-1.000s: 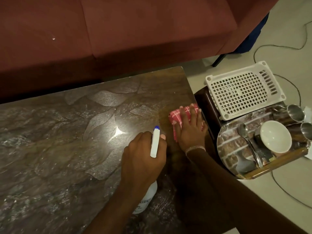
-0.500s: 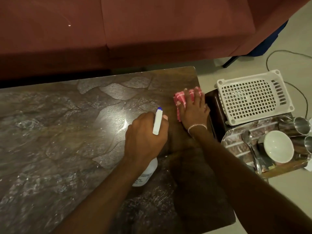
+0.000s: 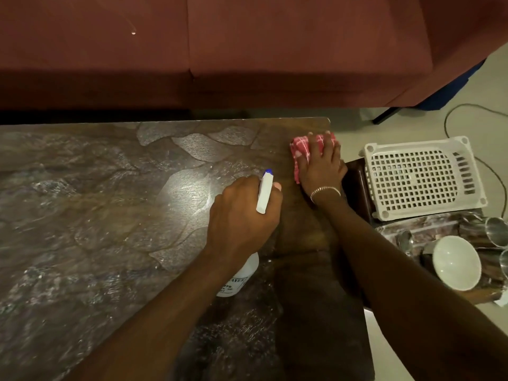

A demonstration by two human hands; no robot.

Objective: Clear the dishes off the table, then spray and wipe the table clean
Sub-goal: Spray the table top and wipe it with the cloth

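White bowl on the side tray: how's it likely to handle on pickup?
The white bowl looks glazed and smooth, so probably slippery and chip-prone. It sits tilted among the steel cups and spoon on the tray, so it may rock or clink when lifted.

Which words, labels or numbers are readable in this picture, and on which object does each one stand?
"AYER": the end of a dark printed word on the white spray bottle, held by the left hand; its beginning is hidden by the wrist.
Smaller lines below it on the spray bottle: too blurred to read.
Nothing else shows any text.
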